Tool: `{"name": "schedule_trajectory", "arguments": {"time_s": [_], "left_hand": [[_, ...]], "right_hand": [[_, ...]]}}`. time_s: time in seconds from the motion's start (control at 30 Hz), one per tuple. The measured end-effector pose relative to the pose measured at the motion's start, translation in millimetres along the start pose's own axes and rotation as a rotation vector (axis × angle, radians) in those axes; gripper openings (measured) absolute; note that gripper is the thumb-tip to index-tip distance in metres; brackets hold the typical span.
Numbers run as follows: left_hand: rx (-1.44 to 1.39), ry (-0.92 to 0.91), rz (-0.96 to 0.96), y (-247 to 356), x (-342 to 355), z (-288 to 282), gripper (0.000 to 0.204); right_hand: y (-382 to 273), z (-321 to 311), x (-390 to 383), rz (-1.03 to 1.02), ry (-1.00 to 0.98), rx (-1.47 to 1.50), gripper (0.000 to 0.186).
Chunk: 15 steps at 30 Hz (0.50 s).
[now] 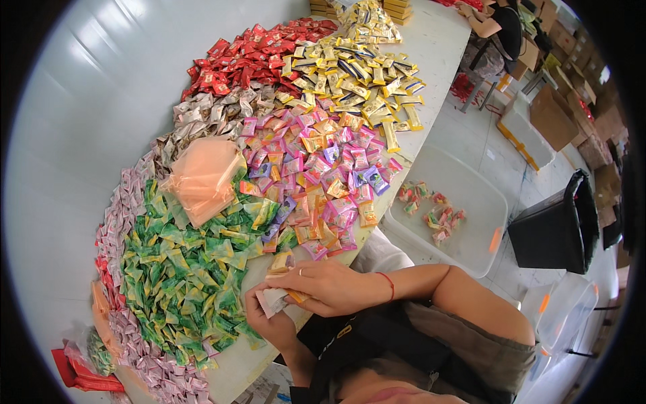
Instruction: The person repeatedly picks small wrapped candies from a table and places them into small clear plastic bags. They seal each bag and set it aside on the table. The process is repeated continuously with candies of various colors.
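Observation:
Both my hands meet at the near table edge. My left hand is closed around a whitish wrapped packet. My right hand, with a ring and a red string bracelet, is closed on a yellow-and-brown wrapped sweet by its fingertips. More wrapper shows between the two hands, and exactly what each finger grips is partly hidden. Right beside them lie a heap of green-and-yellow wrapped sweets and a heap of pink, purple and orange ones. A stack of peach mesh pouches rests on the heaps.
Farther along the table are red packets, yellow sticks and brownish-silver packets. Pale pink packets line the left side. A clear tub with some sweets and a black bin stand right. Another person sits beyond.

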State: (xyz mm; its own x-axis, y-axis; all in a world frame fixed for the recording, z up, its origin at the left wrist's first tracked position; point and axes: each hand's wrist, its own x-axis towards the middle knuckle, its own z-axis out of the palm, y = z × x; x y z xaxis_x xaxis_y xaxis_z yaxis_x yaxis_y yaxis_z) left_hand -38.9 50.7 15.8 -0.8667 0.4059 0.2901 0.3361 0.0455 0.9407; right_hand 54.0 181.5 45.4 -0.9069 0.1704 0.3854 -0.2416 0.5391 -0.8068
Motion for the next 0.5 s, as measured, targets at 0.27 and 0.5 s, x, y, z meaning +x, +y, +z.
{"name": "schedule_trajectory", "arguments": {"time_s": [0.27, 0.5], "left_hand": [[-0.354, 0.129, -0.196, -5, 1, 10, 0.009], [-0.309, 0.191, -0.207, 4, 6, 10, 0.016]], "right_hand": [[10, 9, 11, -0.049, 0.09, -0.054, 0.042], [8, 4, 14, -0.073, -0.062, -0.113, 0.047]]}}
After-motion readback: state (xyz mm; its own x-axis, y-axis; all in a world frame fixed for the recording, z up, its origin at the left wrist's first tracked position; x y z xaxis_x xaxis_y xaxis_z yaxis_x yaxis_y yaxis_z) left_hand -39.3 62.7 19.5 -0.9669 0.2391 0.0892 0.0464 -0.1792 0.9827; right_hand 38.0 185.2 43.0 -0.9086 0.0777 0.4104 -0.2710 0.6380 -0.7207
